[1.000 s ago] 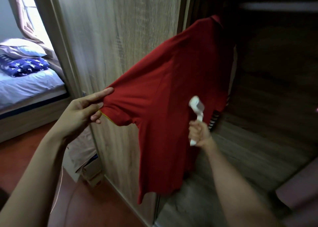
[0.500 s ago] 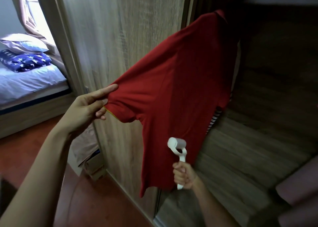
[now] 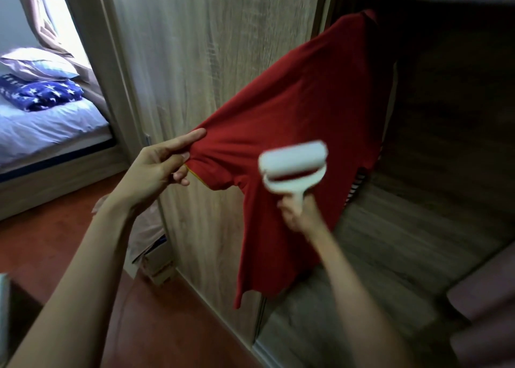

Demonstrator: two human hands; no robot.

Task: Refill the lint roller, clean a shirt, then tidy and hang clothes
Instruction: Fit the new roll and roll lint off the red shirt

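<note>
Left arm: reaches up from the lower left, forearm bare.
Left hand (image 3: 156, 172): pinches the sleeve hem of the red shirt (image 3: 301, 122) and draws it out to the left, forefinger straight along the cloth.
Right arm: rises from the lower right, blurred.
Right hand (image 3: 299, 214): curls round the handle of the white lint roller (image 3: 292, 164).
Lint roller: head lies crosswise before the shirt's body, just beside the armpit; blur hides whether it touches the cloth.
Red shirt: hangs from its top at the dark wardrobe opening, upper right, its hem loose below.
Behind the shirt: a wooden wardrobe door (image 3: 209, 61); a striped garment (image 3: 355, 186) peeks out at the shirt's right edge.
Left side: a bed (image 3: 50, 133) with a star-patterned blanket (image 3: 41, 91) and a pillow (image 3: 36, 63), beside a curtain (image 3: 41, 13).
Floor (image 3: 55, 242): reddish, a cardboard box (image 3: 156, 261) at the door's foot.
</note>
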